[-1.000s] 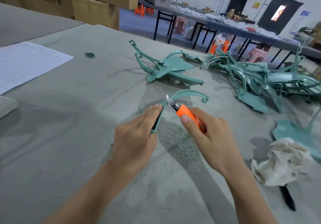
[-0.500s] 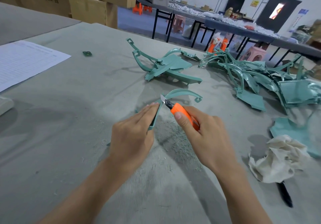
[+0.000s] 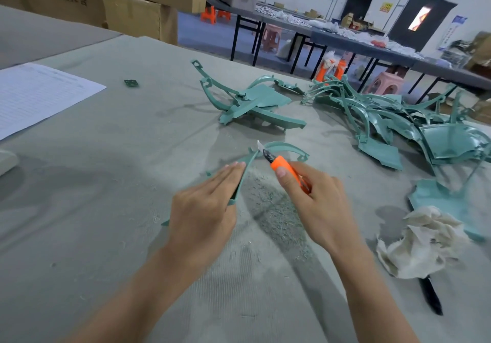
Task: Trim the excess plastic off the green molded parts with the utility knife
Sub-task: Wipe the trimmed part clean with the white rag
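Little has moved since the earlier frames: both hands keep the same hold, and the blade tip stays at the same fork of the part.

The curved green molded part (image 3: 285, 146) is held just above the grey cloth-covered table (image 3: 106, 183), near the middle. The left hand (image 3: 204, 209) pinches its lower strip, fingers laid straight along it and the thumb underneath. The right hand (image 3: 318, 204) is curled round the orange utility knife (image 3: 285, 168), thumb along the body.

The part looks thin, light and springy, so it would likely flex under the blade. It is best held close to the cut, with fingertips kept behind the edge.

Below the hands lies a patch of fine shavings (image 3: 276, 209). Farther off sits a small stack of parts (image 3: 255, 103), and to the right a larger heap (image 3: 398, 119). At near right a crumpled rag (image 3: 425, 244) lies over a black handle (image 3: 431, 300), and a printed sheet (image 3: 39, 95) lies at far left.
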`<state>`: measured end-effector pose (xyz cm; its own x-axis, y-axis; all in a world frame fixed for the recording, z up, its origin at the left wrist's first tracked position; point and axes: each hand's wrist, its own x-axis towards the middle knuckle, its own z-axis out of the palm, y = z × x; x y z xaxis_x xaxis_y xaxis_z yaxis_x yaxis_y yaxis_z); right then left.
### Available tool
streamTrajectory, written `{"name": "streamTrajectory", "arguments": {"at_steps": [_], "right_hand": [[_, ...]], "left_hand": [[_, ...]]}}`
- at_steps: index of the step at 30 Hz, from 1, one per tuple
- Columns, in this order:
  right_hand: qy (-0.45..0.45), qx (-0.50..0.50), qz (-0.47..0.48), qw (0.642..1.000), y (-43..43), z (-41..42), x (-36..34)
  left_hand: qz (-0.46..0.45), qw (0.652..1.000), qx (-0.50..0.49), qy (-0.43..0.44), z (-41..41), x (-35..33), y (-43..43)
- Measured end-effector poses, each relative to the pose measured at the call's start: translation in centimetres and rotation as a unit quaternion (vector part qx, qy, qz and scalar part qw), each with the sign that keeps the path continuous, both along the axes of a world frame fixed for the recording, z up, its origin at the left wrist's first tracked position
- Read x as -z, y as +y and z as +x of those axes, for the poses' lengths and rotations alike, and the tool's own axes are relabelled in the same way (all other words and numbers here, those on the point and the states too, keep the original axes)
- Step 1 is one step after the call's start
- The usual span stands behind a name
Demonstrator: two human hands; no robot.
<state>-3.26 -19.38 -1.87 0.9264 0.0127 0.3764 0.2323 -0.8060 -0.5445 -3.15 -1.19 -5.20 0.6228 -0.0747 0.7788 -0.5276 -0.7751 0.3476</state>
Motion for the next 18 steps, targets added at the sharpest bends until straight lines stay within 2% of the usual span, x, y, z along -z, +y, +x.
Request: {"name": "streamTrajectory", "arguments": {"at_steps": [3,11,15,18], "right_hand": [[-0.009,-0.027,-0.004,1.000,0.40,-0.65,0.29],[-0.003,-0.009,-0.003,1.000,-0.13,-0.05,-0.01],[-0.006,-0.061,0.020,0.998,0.06,-0.61,0.00],[-0.003,-0.063,0.027,0.998,0.41,-0.80,-0.01]], "left_hand": [[0.010,1.000,-0.006,-0.011,0.01,-0.22,0.33],[0.021,0.999,0.017,-0.021,-0.23,-0.16,0.24],[0.018,0.999,0.005,-0.030,-0.07,-0.22,0.33],[0.018,0.999,0.001,-0.035,0.05,-0.14,0.46]]}}
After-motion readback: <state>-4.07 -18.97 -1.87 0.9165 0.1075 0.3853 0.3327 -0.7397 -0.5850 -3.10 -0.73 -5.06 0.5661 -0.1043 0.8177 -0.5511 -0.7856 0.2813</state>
